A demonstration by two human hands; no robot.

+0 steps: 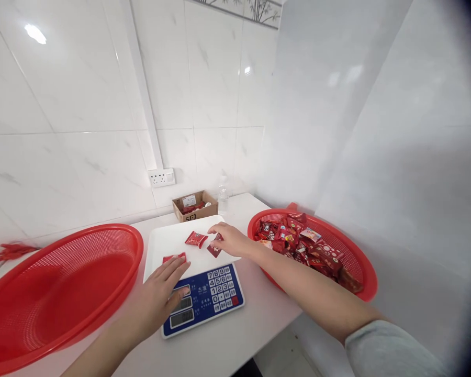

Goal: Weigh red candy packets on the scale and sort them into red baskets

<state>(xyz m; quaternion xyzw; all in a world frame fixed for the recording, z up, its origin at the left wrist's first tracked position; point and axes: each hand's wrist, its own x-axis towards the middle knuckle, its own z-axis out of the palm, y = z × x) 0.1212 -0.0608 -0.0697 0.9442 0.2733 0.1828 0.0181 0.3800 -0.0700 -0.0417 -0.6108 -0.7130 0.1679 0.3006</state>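
Presently, right hand (231, 238): thumb and fingertips appear pinched on one dark red packet (215, 247); from my remote seat I cannot tell whether its lower edge meets the white pan (160, 238) beneath.
Left hand (157, 290): fingers stretched and loose, with no grasp that I can see. Their tips hide part of a near packet (174, 257); I cannot tell whether they press on it.
Left thumb: well apart from its fingers, reaching over the screens (181, 318) and covering part of them.
Pinch: I judge the step in hand to be handling single packets on the pan. I advise light pressure on the wrapper's edge, to avoid crushing the contents.
Pan: I advise bearing no weight on it with either palm; leaning would, in my judgement, disturb the scale (203, 301), whose blue panel lies below the right fingertips.
Screens: I recommend lifting the left thumb clear, so that the figures can be read.
Dark red packet: small, flat-looking, tilted under the right fingertips, with pale print.
Middle packet (197, 239): brighter red, pillow-shaped, glossy, with white marks; it lies on the pan between both sets of fingertips, apart from them.
Near packet: red, at the left fingertips by the pan's near edge; print not legible to me.
Filled basket (371, 272): right of the right fingers, bearing many mixed packets, partly behind the forearm.
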